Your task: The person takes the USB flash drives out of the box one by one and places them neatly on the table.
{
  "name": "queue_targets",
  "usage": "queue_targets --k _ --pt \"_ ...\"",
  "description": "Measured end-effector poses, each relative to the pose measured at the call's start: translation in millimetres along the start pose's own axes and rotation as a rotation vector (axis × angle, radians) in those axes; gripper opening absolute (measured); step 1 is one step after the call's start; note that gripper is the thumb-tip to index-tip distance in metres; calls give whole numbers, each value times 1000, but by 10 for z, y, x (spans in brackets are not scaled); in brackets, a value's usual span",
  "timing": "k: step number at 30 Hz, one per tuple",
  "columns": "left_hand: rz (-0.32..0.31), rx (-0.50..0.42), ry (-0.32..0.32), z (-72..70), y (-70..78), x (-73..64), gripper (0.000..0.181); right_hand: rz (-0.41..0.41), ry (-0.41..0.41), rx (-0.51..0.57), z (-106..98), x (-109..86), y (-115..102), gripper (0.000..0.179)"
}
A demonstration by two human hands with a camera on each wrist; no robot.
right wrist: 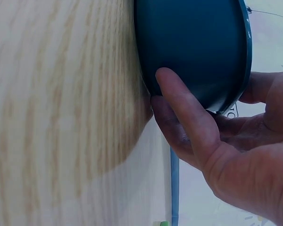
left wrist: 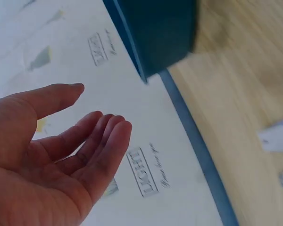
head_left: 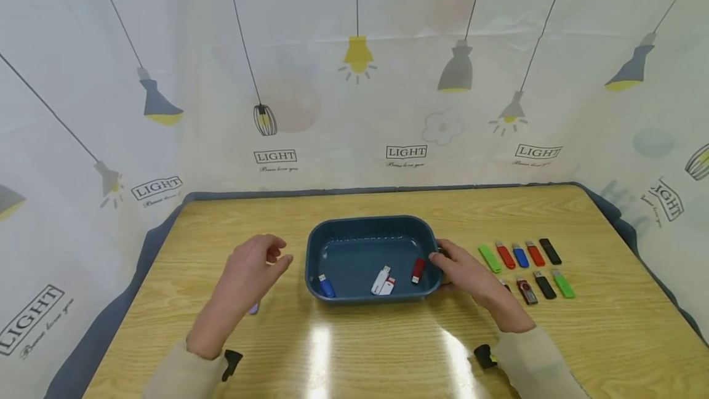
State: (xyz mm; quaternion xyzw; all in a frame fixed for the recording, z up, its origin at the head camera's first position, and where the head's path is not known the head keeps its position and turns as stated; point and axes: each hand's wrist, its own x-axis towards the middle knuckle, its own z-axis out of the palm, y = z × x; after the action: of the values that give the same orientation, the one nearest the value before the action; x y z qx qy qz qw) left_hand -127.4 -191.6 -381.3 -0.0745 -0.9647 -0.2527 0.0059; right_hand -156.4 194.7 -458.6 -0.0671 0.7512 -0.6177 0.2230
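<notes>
A dark blue tray (head_left: pixel 362 293) stands mid-table in the head view. My right hand (head_left: pixel 465 270) grips its right end; in the right wrist view the thumb is at the rim and the fingers lie against the outer wall and underside. Inside are a blue USB stick (head_left: pixel 326 287), a white USB stick (head_left: pixel 380 280), a red-and-white one (head_left: pixel 388 287) and a dark red one (head_left: pixel 418 270). My left hand (head_left: pixel 249 273), fingers loosely bent and holding nothing, hovers just left of the tray. A purple item (head_left: pixel 253 309) shows partly from behind the left wrist.
Right of the tray, several USB sticks lie in two rows, among them a green one (head_left: pixel 490 258), a blue one (head_left: pixel 520 256) and a black one (head_left: pixel 550 251). A printed curtain (head_left: pixel 332 171) encloses the far and side edges of the wooden table (head_left: pixel 382 356).
</notes>
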Motion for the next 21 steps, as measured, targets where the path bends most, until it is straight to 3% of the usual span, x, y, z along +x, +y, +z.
queue_targets --k 4,10,14,21 --pt "51 -48 -58 45 242 75 28 2 1 1 -6 -3 -6 57" --pt "92 -124 -252 204 497 158 36 7 3 -10 -1 -4 -12 57" --pt "98 -64 -349 318 580 218 41 9 5 -8 2 7 -1 56" --pt "89 59 -437 474 631 339 41 11 -2 16 -4 28 23 55"
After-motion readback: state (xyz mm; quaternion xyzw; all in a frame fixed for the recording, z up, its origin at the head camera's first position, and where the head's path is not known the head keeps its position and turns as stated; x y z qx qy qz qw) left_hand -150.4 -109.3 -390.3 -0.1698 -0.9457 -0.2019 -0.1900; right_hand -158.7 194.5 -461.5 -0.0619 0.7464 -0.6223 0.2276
